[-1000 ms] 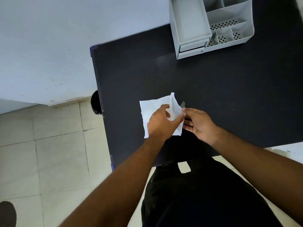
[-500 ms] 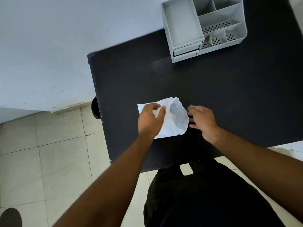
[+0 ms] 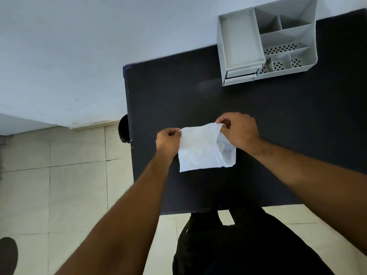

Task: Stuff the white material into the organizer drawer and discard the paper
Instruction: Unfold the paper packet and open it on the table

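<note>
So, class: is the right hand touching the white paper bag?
Touching. The head view shows the right hand pinching the white paper bag's upper corner.

White material [image 3: 200, 149]: thin, crinkled sheet or bag, pinched at its two top corners and hanging spread out above the black table [image 3: 278, 120], over the left half near the front edge. Right side folds back and gapes open (looks like a bag mouth, can't confirm); bottom edge roughly straight. Grey organizer [image 3: 266, 42]: upright at the table's back edge, right of centre, several open compartments, some with perforated floors. Its drawer [image 3: 241, 74] sits at the front-left bottom, roughly shut.
</note>
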`<state>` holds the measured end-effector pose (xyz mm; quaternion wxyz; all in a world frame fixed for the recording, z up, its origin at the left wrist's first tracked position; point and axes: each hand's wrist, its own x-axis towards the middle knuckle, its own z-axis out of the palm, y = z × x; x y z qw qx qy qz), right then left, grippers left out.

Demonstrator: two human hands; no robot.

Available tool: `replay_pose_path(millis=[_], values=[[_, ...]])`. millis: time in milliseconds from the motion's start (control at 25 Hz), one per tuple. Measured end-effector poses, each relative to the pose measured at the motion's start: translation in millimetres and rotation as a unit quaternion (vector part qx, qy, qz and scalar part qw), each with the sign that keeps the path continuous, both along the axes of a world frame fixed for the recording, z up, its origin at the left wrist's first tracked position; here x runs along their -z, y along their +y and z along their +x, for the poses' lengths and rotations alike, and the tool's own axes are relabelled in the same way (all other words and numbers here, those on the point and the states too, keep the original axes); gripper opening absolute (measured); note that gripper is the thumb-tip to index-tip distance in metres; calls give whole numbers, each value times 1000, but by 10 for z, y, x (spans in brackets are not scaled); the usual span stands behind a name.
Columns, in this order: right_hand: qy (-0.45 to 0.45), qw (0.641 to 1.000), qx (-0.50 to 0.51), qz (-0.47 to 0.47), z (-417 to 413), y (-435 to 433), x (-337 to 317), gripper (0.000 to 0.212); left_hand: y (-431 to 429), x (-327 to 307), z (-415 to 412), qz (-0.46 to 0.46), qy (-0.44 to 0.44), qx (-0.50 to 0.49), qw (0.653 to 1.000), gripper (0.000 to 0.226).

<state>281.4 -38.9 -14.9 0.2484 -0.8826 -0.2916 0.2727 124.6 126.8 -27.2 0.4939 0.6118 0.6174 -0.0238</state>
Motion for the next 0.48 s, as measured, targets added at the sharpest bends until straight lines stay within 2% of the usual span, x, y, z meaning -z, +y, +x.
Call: replay_pose_path(millis=[160, 280, 360, 480], values=[[-34, 992, 22, 121, 73, 113, -299, 27, 161, -412, 150, 99, -116, -41, 987, 15], [-141, 973, -14, 182, 45, 99, -480, 30, 126, -669, 172, 153, -199, -46, 967, 11], [-199, 962, -68, 173, -73, -52, -414, 31, -20, -624, 37, 173, -201, -16, 964, 14], [-212, 950, -218, 72, -368, -508, -39, 37, -317, -299, -418, 139, -103, 72, 982, 22]])
